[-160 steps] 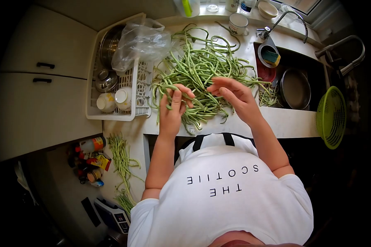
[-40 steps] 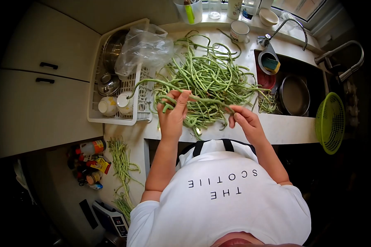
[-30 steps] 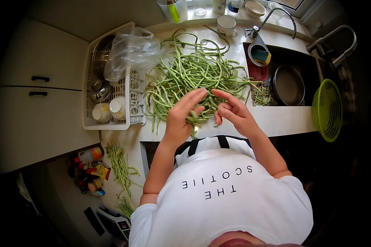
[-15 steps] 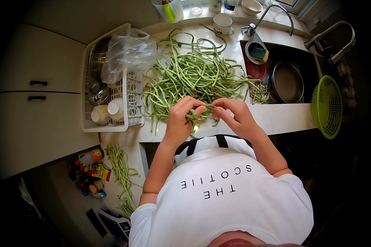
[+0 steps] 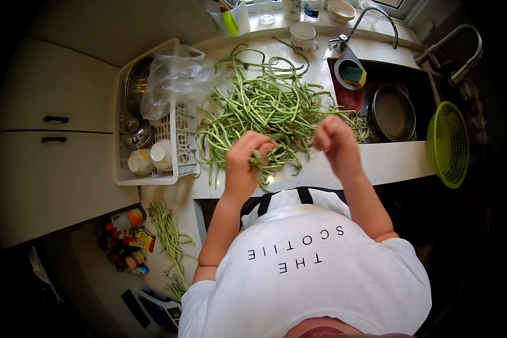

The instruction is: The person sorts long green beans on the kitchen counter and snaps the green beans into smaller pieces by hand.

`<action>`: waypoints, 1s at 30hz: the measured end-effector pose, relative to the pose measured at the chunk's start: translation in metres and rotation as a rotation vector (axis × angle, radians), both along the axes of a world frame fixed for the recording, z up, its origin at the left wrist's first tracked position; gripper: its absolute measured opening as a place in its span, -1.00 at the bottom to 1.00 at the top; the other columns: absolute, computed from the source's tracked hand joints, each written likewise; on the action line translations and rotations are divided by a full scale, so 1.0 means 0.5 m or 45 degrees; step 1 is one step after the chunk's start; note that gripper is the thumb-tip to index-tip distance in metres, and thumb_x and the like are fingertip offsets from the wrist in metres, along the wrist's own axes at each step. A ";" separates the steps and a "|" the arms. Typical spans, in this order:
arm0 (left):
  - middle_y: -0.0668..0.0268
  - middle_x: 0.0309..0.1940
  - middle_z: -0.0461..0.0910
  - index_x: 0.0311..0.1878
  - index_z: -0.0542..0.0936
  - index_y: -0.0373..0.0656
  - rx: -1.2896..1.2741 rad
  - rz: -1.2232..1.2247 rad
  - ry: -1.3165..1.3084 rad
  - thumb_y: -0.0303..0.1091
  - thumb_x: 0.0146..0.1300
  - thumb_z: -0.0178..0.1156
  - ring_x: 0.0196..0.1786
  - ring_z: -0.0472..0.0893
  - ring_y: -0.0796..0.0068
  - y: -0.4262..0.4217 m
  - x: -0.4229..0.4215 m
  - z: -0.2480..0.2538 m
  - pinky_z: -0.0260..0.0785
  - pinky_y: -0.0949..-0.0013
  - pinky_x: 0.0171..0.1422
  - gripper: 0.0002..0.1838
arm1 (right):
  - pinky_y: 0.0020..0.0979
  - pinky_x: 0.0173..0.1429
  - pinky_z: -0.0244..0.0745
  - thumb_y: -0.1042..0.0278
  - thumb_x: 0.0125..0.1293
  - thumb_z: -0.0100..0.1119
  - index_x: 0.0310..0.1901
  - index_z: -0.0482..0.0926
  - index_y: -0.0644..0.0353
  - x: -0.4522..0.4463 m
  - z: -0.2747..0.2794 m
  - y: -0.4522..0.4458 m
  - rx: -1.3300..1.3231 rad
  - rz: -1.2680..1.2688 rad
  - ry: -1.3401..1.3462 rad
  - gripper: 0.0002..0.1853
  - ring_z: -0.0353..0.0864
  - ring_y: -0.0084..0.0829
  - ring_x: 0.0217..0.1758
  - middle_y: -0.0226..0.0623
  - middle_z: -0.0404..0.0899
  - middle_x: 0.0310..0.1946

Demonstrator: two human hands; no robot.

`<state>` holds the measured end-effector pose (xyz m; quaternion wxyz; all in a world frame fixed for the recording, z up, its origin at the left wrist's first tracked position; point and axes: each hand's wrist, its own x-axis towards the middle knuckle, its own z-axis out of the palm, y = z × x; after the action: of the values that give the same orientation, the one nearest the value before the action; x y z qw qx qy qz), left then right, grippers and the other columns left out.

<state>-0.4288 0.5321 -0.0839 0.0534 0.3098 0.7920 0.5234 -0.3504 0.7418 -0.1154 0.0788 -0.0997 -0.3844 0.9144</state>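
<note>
A big tangled pile of long green beans point(image 5: 265, 107) covers the counter in front of me. At the pile's near edge, my left hand point(image 5: 247, 160) is closed around a small bunch of beans point(image 5: 257, 160), mostly hidden by the fingers. My right hand point(image 5: 337, 138) is up at the pile's right side, near the sink's front edge, a little blurred. Its fingers are curled in and pressed together; what they hold, if anything, I cannot make out. The two hands are apart.
On the right, the sink point(image 5: 424, 93) holds a metal pan point(image 5: 394, 112) and bean scraps point(image 5: 361, 125); a green colander point(image 5: 448, 145) stands beside it. Left is a white dish rack point(image 5: 176, 179) with a plastic bag point(image 5: 177, 73). More beans point(image 5: 169, 234) lie lower left.
My right hand has moved away from my left hand, to the right toward the sink. The left hand stays at the pile's near edge, still around its beans.
</note>
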 end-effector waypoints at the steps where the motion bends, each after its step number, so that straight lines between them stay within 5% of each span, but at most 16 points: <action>1: 0.29 -0.31 0.61 -0.19 0.62 -0.30 0.126 0.046 -0.112 -0.40 0.45 0.13 -0.46 0.57 0.64 -0.012 -0.007 0.019 0.28 0.60 -0.47 -0.83 | -0.59 -0.32 0.24 0.15 0.49 -0.02 -0.32 0.37 0.09 -0.001 -0.005 0.030 0.180 -0.138 0.086 -0.75 0.29 -0.67 -0.47 -0.52 0.35 -0.56; 3: 0.26 -0.27 0.63 -0.14 0.61 -0.30 0.309 0.164 -0.345 -0.34 0.48 0.09 -0.41 0.61 0.62 -0.043 -0.024 0.043 0.23 0.62 -0.50 -0.79 | -0.61 -0.30 0.28 0.30 0.53 -0.08 -0.25 0.50 0.19 0.010 -0.003 0.107 0.709 -0.351 -0.074 -0.78 0.36 -0.67 -0.43 -0.47 0.44 -0.50; 4: 0.24 -0.23 0.64 -0.09 0.59 -0.30 0.498 0.279 -0.582 -0.27 0.51 0.06 -0.37 0.65 0.61 -0.058 -0.031 0.053 0.18 0.63 -0.53 -0.74 | -0.50 -0.14 0.42 0.43 0.47 0.00 -0.09 0.57 0.27 0.021 -0.021 0.164 0.975 -0.234 -0.128 -0.84 0.53 -0.54 -0.24 -0.34 0.59 -0.30; 6: 0.19 -0.17 0.67 0.00 0.54 -0.28 0.631 0.262 -0.562 -0.20 0.56 -0.02 -0.29 0.69 0.57 -0.080 -0.048 0.066 0.12 0.65 -0.56 -0.68 | -0.34 0.16 0.44 0.50 0.40 0.08 0.08 0.55 0.28 0.024 -0.002 0.190 2.299 -0.393 -0.175 -0.74 0.56 -0.35 0.08 -0.22 0.61 0.00; 9: 0.16 -0.14 0.67 0.02 0.54 -0.28 0.713 0.190 -0.621 -0.21 0.55 -0.01 -0.22 0.71 0.55 -0.069 -0.053 0.073 0.14 0.67 -0.56 -0.69 | -0.26 0.40 0.28 0.49 0.35 0.12 0.16 0.52 0.24 0.007 0.007 0.149 1.918 -0.257 -0.042 -0.65 0.42 -0.25 0.34 -0.19 0.50 0.25; 12: 0.15 -0.12 0.68 0.00 0.55 -0.27 0.695 0.081 -0.665 -0.21 0.55 -0.01 -0.20 0.73 0.53 -0.028 -0.042 0.083 0.14 0.68 -0.56 -0.70 | -0.28 0.51 0.16 0.37 0.44 0.10 0.45 0.25 0.15 -0.021 0.050 0.008 1.160 0.312 0.258 -0.43 0.31 -0.31 0.46 -0.19 0.42 0.34; 13: 0.13 -0.12 0.67 0.00 0.53 -0.29 0.696 0.093 -0.660 -0.21 0.56 -0.03 -0.23 0.72 0.54 -0.017 -0.038 0.088 0.14 0.68 -0.56 -0.69 | -0.29 0.47 0.19 0.34 0.46 0.07 0.47 0.21 0.15 -0.028 0.058 -0.040 1.050 0.366 0.377 -0.41 0.34 -0.31 0.41 -0.18 0.42 0.31; 14: 0.10 -0.13 0.66 0.00 0.51 -0.30 0.697 0.109 -0.654 -0.21 0.56 -0.05 -0.27 0.70 0.56 -0.011 -0.037 0.091 0.15 0.68 -0.57 -0.69 | -0.35 0.26 0.39 0.33 0.49 0.03 0.43 0.27 0.18 -0.032 0.060 -0.068 0.978 0.486 0.366 -0.48 0.51 -0.41 0.17 -0.22 0.57 0.08; 16: 0.14 -0.13 0.65 0.02 0.51 -0.23 0.870 0.177 -0.501 -0.19 0.57 -0.07 -0.25 0.66 0.60 -0.046 -0.060 0.082 0.20 0.65 -0.51 -0.70 | -0.45 -0.04 0.46 0.33 0.51 0.01 0.28 0.45 0.24 -0.050 0.035 -0.077 0.773 0.715 0.153 -0.62 0.55 -0.55 -0.15 -0.33 0.63 -0.21; 20: 0.36 -0.12 0.62 0.00 0.52 -0.06 1.301 0.333 -0.680 -0.17 0.56 -0.05 -0.06 0.53 0.56 -0.145 -0.092 0.064 0.42 0.41 0.09 -0.77 | -0.49 -0.22 0.41 0.33 0.52 0.00 0.08 0.59 0.29 -0.061 0.001 -0.050 0.947 0.631 0.161 -0.72 0.49 -0.61 -0.34 -0.39 0.63 -0.37; 21: 0.43 -0.28 0.55 -0.03 0.52 -0.03 1.452 0.272 -0.701 -0.20 0.54 -0.03 -0.18 0.47 0.53 -0.152 -0.095 0.064 0.35 0.32 0.27 -0.81 | -0.49 -0.22 0.40 0.34 0.51 0.02 0.04 0.61 0.29 -0.059 -0.004 -0.045 0.977 0.629 0.117 -0.74 0.47 -0.60 -0.35 -0.39 0.62 -0.36; 25: 0.43 -0.44 0.25 -0.05 0.47 -0.04 2.063 -0.186 -1.071 -0.21 0.53 -0.03 -0.30 0.35 0.51 -0.187 -0.091 0.043 0.37 0.28 0.20 -0.84 | -0.48 -0.24 0.37 0.39 0.47 0.05 0.03 0.62 0.27 -0.046 -0.029 -0.056 1.095 0.597 0.202 -0.77 0.43 -0.55 -0.38 -0.40 0.59 -0.36; 30: 0.38 -0.44 0.25 -0.15 0.46 -0.10 2.082 0.118 -0.985 -0.24 0.54 -0.06 -0.34 0.29 0.48 -0.184 -0.097 0.040 0.30 0.34 -0.04 -0.82 | -0.49 -0.21 0.42 0.45 0.44 0.09 0.08 0.60 0.26 -0.035 -0.038 -0.067 1.009 0.509 0.171 -0.75 0.49 -0.56 -0.33 -0.38 0.58 -0.34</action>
<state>-0.4772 0.4399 -0.0638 0.0579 0.0214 0.1116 0.9918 -0.3681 0.7084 -0.1344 -0.0424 0.0740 -0.7106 0.6984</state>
